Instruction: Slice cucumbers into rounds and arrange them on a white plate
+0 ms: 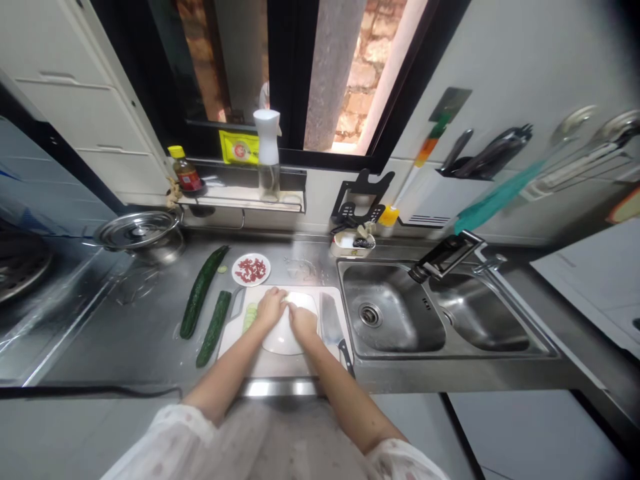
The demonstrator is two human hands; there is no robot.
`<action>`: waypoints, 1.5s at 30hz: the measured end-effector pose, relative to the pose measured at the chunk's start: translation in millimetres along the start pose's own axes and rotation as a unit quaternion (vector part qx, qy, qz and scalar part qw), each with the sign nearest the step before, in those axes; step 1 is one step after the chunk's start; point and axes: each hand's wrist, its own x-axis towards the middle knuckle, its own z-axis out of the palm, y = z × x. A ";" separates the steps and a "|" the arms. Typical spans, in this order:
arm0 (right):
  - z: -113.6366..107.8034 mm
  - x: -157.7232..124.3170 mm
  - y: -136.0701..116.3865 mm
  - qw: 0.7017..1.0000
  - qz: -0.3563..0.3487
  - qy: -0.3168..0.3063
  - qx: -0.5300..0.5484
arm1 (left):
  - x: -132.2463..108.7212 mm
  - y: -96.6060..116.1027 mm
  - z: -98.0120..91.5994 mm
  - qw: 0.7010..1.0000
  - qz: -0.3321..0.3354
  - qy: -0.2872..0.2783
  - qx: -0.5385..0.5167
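A white plate (283,341) lies on a pale cutting board (235,343). Over its far part my left hand (271,308) and my right hand (303,323) come close together, fingers curled inward. Something small and pale may be between the fingertips, too small to make out. Left of the plate, pale green cucumber slices (249,316) lie in a row on the board, partly behind my left wrist. A kitchen knife (330,320) with a black handle rests along the board's right side. Two dark green cucumbers, a longer one (203,293) and a shorter one (215,328), lie on the left.
Behind the board stands a small white dish (251,270) of chopped red pieces. A lidded steel pot (145,237) is at the back left. A double sink (395,307) with a black faucet (445,257) is on the right. Bottles stand on a window shelf (240,199).
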 end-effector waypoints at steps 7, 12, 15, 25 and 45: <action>2.6 -2.9 1.7 1.000 0.010 0.004 0.006 | -0.6 -3.2 2.7 1.000 0.001 0.005 -0.004; 1.8 -3.0 1.3 1.000 0.012 0.000 0.003 | -0.9 -2.5 3.0 1.000 -0.003 0.008 0.003; 1.2 -2.5 1.6 1.000 0.012 -0.002 0.006 | -0.6 -1.7 1.9 1.000 -0.002 0.009 0.006; -3.7 -0.9 -0.7 1.000 0.002 0.003 0.007 | 0.9 -2.2 2.8 1.000 -0.009 0.001 0.007; -11.4 -11.8 1.7 1.000 0.009 0.008 0.024 | -23.5 -3.0 -8.0 0.997 -0.059 0.043 -0.040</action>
